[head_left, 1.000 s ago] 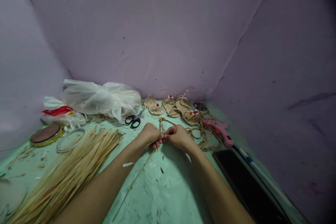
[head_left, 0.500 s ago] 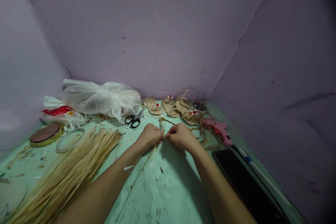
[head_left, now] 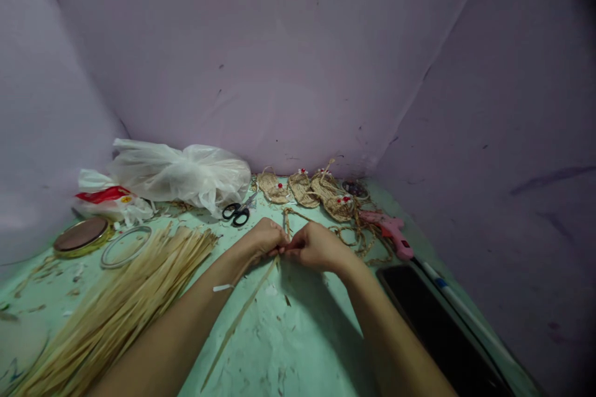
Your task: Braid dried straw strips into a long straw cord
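Observation:
My left hand and my right hand meet at the middle of the green tabletop, fingers pinched together. Between them they grip a braided straw cord, whose finished length loops up behind my fingers and trails right into a loose coil. A flat loose straw strand hangs from the grip toward the table's near edge. My fingertips hide the exact spot where the strand joins the cord. Left of my left forearm lies a bundle of dry straw strips.
Black scissors lie beyond my left hand, near white plastic bags. Small woven slippers with red beads line the back. On the right are a pink glue gun and a dark phone. Tape rolls sit left.
My right hand has moved slightly left, closing the gap to my left hand. The loose strand has turned and shows its wider flat side.

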The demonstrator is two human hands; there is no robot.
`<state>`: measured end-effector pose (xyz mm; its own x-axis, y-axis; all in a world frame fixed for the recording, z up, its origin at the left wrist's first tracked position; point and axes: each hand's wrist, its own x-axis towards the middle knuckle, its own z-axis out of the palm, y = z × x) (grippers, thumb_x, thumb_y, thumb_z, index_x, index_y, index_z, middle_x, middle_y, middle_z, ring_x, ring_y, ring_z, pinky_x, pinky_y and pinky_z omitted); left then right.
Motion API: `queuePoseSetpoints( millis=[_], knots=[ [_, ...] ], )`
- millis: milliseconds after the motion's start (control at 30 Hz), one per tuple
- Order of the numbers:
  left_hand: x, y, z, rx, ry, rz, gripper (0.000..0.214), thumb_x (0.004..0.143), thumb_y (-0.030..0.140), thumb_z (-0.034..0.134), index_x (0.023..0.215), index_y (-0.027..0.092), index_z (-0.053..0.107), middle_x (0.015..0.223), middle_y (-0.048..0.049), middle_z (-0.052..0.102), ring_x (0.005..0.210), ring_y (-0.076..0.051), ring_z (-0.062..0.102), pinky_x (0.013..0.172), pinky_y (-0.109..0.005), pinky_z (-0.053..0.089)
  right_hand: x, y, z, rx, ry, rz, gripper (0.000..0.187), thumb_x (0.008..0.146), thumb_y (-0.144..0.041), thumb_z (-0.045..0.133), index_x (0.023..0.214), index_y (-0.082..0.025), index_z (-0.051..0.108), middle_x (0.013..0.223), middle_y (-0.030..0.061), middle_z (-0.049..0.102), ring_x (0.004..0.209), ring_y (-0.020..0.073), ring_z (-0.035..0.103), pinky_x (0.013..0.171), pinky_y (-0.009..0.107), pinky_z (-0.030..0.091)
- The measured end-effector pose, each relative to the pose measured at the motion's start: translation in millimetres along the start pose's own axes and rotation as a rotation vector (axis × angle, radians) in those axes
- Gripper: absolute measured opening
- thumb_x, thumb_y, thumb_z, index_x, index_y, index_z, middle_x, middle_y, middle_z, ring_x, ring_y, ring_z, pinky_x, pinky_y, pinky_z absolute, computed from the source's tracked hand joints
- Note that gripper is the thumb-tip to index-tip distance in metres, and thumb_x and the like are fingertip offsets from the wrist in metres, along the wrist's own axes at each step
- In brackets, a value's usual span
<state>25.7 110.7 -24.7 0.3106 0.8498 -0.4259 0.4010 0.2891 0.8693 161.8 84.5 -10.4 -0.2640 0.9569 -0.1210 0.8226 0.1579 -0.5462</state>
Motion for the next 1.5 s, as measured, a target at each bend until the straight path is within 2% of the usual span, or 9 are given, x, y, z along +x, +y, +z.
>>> queuePoseSetpoints(
  millis=[167, 300, 433, 567, 800, 1067, 1300, 1400, 1500],
  knots=[
    [1, -2, -2.1, -0.059, -0.043, 0.028, 0.006, 0.055, 0.013, 0.050, 0.049, 0.012, 0.050, 0.036, 0.0035, 0.043, 0.027, -0.003, 0.027, 0.032, -0.019, 0.013, 8, 16, -6, 0.324, 0.129, 0.250, 0.014, 0.064, -0.020, 0.053, 0.065, -0.012, 0.064, 0.053, 0.0017, 0.055, 0.045, 0.0076, 0.042, 0.044, 0.019, 0.028],
    [2, -2, -1.7, -0.081, -0.042, 0.027, 0.005, 0.056, 0.012, 0.048, 0.051, 0.012, 0.049, 0.035, 0.0039, 0.042, 0.026, -0.003, 0.026, 0.033, -0.019, 0.014, 13, 7, 10, 0.611, -0.006, 0.339, 0.013, 0.066, -0.016, 0.046, 0.068, -0.012, 0.059, 0.050, 0.0009, 0.052, 0.042, 0.0076, 0.042, 0.043, 0.019, 0.030],
    [1, -1, -0.1, -0.050, -0.035, 0.030, 0.009, 0.056, 0.010, 0.046, 0.047, 0.012, 0.048, 0.033, 0.0036, 0.041, 0.026, -0.004, 0.026, 0.032, -0.019, 0.014, 15, 1, 21, 0.481, 0.057, 0.316, 0.010, 0.062, -0.017, 0.049, 0.061, -0.011, 0.058, 0.044, -0.0027, 0.044, 0.040, 0.0057, 0.034, 0.040, 0.018, 0.024],
    [-1, 1, 1.1, 0.037, -0.025, 0.092, 0.015, 0.056, 0.009, 0.044, 0.042, 0.012, 0.046, 0.030, 0.0041, 0.037, 0.027, -0.003, 0.026, 0.034, -0.018, 0.018, 17, 9, 23, 0.375, 0.148, 0.254, 0.013, 0.058, -0.020, 0.052, 0.062, -0.011, 0.061, 0.049, -0.0015, 0.049, 0.045, 0.0060, 0.037, 0.041, 0.017, 0.025],
    [-2, -1, -1.9, 0.177, -0.065, 0.083, 0.011, 0.055, 0.009, 0.042, 0.046, 0.013, 0.048, 0.035, 0.0029, 0.041, 0.031, -0.006, 0.035, 0.036, -0.018, 0.024, 20, 15, 24, 0.320, 0.120, 0.244, 0.014, 0.056, -0.021, 0.054, 0.061, -0.010, 0.063, 0.047, -0.0006, 0.050, 0.044, 0.0063, 0.039, 0.041, 0.017, 0.025],
    [0, -2, -2.0, 0.285, 0.009, 0.008, 0.014, 0.058, 0.016, 0.045, 0.047, 0.012, 0.052, 0.037, 0.0000, 0.046, 0.031, -0.007, 0.037, 0.036, -0.019, 0.026, 19, 12, 27, 0.337, 0.130, 0.282, 0.012, 0.054, -0.019, 0.053, 0.058, -0.011, 0.061, 0.042, -0.0031, 0.044, 0.041, 0.0056, 0.034, 0.039, 0.018, 0.022],
    [-2, -1, -9.6, 0.384, 0.039, -0.030, 0.011, 0.053, 0.020, 0.052, 0.047, 0.012, 0.056, 0.036, -0.0004, 0.047, 0.033, -0.007, 0.036, 0.036, -0.019, 0.025, 14, 1, 22, 0.593, 0.064, 0.331, 0.006, 0.055, -0.015, 0.050, 0.054, -0.012, 0.055, 0.041, -0.0047, 0.043, 0.037, 0.0040, 0.027, 0.038, 0.019, 0.019],
    [-10, 2, 0.9, 0.448, 0.082, -0.052, 0.008, 0.052, 0.015, 0.051, 0.047, 0.012, 0.056, 0.035, -0.0003, 0.045, 0.036, -0.010, 0.041, 0.038, -0.019, 0.026, 12, -2, 22, 0.692, 0.078, 0.362, 0.002, 0.053, -0.013, 0.050, 0.053, -0.013, 0.052, 0.039, -0.0060, 0.041, 0.036, 0.0037, 0.025, 0.038, 0.019, 0.018],
    [-19, 4, 15.2, 0.541, 0.205, -0.011, 0.007, 0.051, 0.011, 0.050, 0.048, 0.012, 0.056, 0.036, -0.0007, 0.044, 0.042, -0.013, 0.046, 0.040, -0.020, 0.027, 11, -3, 23, 0.760, 0.107, 0.389, 0.002, 0.052, -0.012, 0.049, 0.052, -0.014, 0.049, 0.037, -0.0073, 0.035, 0.035, 0.0039, 0.022, 0.037, 0.020, 0.015]
  ],
)
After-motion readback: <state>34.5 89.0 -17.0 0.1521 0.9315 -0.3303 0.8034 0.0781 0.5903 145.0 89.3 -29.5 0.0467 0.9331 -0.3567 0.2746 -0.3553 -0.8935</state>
